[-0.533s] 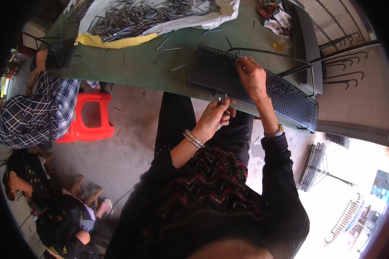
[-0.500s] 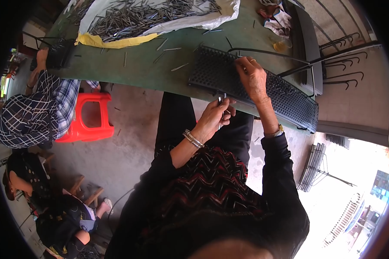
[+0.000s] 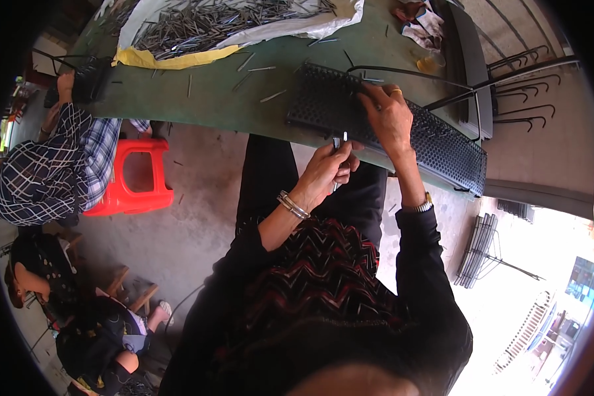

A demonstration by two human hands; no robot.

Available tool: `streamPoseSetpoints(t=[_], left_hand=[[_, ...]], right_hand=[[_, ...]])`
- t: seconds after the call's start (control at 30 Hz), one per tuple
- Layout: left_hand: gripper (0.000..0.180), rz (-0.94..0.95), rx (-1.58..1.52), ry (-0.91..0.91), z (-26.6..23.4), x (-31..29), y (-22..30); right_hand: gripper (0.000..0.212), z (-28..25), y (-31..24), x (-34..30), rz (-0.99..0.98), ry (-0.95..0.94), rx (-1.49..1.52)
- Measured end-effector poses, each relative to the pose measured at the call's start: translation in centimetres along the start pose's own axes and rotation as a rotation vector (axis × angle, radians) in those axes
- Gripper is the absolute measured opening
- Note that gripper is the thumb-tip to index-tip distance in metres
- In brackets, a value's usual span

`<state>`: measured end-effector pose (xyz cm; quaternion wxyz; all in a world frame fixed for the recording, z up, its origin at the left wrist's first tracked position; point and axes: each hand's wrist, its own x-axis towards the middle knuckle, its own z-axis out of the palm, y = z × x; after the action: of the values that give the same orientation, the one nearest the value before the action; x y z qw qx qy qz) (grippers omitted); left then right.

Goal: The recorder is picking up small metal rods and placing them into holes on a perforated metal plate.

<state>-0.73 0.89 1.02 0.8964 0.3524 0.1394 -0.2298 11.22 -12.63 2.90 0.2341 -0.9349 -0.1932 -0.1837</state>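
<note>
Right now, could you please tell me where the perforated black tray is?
In the head view, the perforated black tray sits right of centre at the near edge of the green table, beneath the right hand.

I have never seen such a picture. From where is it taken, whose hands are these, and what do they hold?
No robot works here. A camera worn on a person's head looks down; its wide lens bends straight edges. The two bare hands are the wearer's own. The left hand holds thin metal sticks. The right hand is over a dark panel full of small holes; whether it grips anything is hard to tell. On the green table are loose sticks and a white-and-yellow sack with many more.
</note>
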Motion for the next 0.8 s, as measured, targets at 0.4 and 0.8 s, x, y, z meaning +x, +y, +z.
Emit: streamPoseSetpoints(t=[0.4,0.8], left_hand=[[0.029,-0.036,0.038,-0.002,-0.2,0.2,-0.5],[0.029,0.033,0.003,0.01,-0.7,0.7,-1.0]], right_hand=[[0.014,-4.1,-0.4,-2.7,0.324,-0.588,0.863],[0.011,0.5,1.4,-1.2,0.034,0.094,0.103]])
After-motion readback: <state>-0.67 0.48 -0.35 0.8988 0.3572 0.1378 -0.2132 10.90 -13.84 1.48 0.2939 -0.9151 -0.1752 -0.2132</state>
